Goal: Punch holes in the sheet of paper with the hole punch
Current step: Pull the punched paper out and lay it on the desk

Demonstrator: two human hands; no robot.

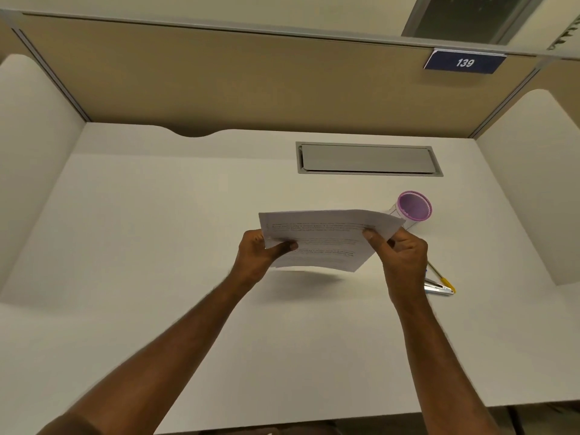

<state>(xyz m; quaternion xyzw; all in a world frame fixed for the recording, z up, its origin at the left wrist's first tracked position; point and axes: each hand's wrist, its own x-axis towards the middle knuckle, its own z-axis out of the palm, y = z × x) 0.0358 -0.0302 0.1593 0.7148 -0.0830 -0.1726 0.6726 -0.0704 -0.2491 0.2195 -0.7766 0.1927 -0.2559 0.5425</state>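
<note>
A printed white sheet of paper (pixel 326 238) is held above the white desk (pixel 157 230), tilted toward me. My left hand (pixel 260 255) pinches its left edge, thumb on top. My right hand (pixel 403 259) pinches its right edge the same way. A silvery metal object (pixel 437 287), possibly the hole punch, lies on the desk just right of my right wrist and is mostly hidden by the hand.
A purple-rimmed cup (pixel 413 207) lies on its side behind the paper's right corner. A yellow-tipped pen (pixel 441 277) rests by the metal object. A grey cable hatch (pixel 367 158) is set into the desk at the back. Partition walls enclose three sides.
</note>
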